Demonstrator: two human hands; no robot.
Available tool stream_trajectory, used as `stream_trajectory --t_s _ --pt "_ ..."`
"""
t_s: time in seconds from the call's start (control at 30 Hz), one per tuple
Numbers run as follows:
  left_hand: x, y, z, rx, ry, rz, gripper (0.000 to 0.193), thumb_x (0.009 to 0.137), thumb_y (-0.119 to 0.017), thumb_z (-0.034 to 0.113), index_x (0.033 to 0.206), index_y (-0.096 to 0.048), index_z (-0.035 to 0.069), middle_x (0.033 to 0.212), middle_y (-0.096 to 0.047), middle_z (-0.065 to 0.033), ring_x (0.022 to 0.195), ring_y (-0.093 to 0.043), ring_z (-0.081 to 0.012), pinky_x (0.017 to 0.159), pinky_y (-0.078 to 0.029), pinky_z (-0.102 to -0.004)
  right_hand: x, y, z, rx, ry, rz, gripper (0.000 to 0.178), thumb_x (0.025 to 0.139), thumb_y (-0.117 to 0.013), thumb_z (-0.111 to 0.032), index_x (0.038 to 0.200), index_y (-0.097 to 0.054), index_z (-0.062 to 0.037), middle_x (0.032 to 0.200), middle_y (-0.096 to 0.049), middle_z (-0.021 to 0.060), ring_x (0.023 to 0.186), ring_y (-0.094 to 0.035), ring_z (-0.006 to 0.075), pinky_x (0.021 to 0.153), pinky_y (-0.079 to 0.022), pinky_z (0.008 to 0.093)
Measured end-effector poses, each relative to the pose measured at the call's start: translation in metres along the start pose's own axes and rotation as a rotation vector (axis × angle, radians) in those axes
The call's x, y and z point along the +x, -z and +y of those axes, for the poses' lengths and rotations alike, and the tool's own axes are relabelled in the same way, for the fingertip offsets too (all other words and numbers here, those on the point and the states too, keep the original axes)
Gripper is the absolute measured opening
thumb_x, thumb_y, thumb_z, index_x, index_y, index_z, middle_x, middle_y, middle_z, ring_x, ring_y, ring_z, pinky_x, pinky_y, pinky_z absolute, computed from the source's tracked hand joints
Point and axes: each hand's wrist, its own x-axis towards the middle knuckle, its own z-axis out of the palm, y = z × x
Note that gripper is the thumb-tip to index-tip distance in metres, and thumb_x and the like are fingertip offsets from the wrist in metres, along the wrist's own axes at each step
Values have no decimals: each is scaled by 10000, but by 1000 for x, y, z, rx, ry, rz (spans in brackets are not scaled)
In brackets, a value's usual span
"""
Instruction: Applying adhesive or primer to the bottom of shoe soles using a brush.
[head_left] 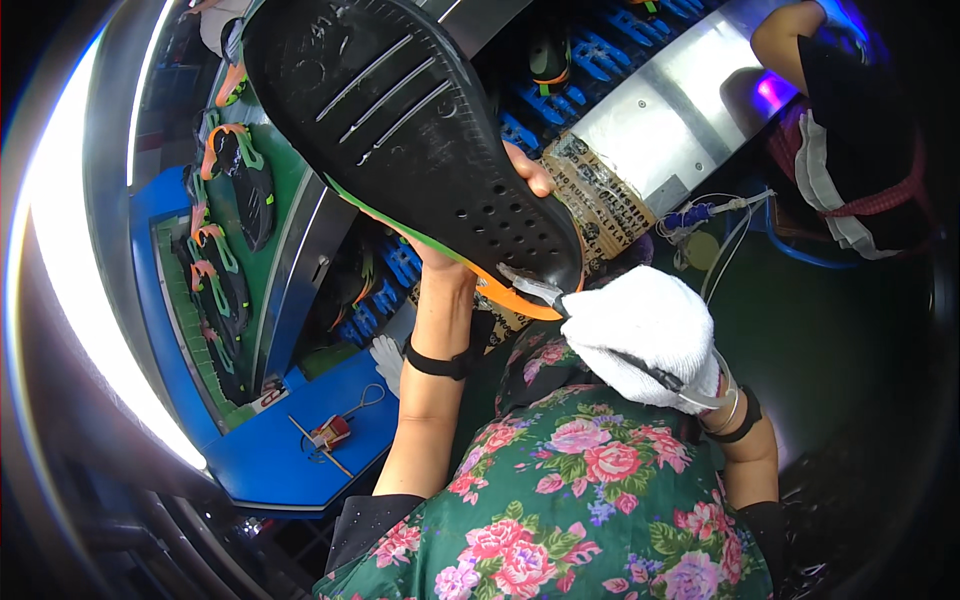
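Observation:
A shoe (400, 130) is held up with its black, grooved and perforated sole facing me. Green and orange edging shows along its side. My left hand (442, 250) grips it from behind, with fingertips curled over the far edge. A white terry cloth (645, 335) wraps my right hand and hides its fingers. This cloth touches the lower right end of the sole, where a dark tip shows at its edge. Beside that contact lies a whitish shiny patch (530, 285) on the sole; whether it is film or glue I cannot make out.
On the left, several black shoes (250, 190) with orange and green trim lie on a green conveyor belt (285, 165). A small red-and-wood tool (330, 432) rests on a blue table (290, 470). Blue racks (600, 55) and a metal ledge (640, 130) stand ahead; another person's arm (785, 45) is at upper right.

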Motion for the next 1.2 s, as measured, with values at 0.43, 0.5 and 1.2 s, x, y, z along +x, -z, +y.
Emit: stream_trajectory --t_s 0.43,0.5,1.2 --pt "5 6 1 -23 -13 -37 737 980 -605 671 1167 -648 -41 1053 -658 -131 967 -682 -269 937 -537 -456 5 5 0 34 -55 4 259 785 -860 -19 1034 -799 -57 1002 -799 104 792 -724 254 681 -570 363" --pt "5 6 0 -32 7 -35 732 982 -605 665 1165 -648 -42 1054 -657 -133 966 -681 -271 935 -537 -456 5 -1 1 128 -71 8 253 779 -865 -17 1022 -799 -46 979 -797 106 798 -736 256 698 -583 354" --pt "8 19 -4 -184 191 -82 1221 837 -262 1001 1450 -527 -21 1137 -668 -258 956 -711 -368 887 -594 -535 10 3 16 26 16 -98 215 797 -846 -32 1006 -798 -48 1008 -798 109 809 -740 268 721 -591 368"
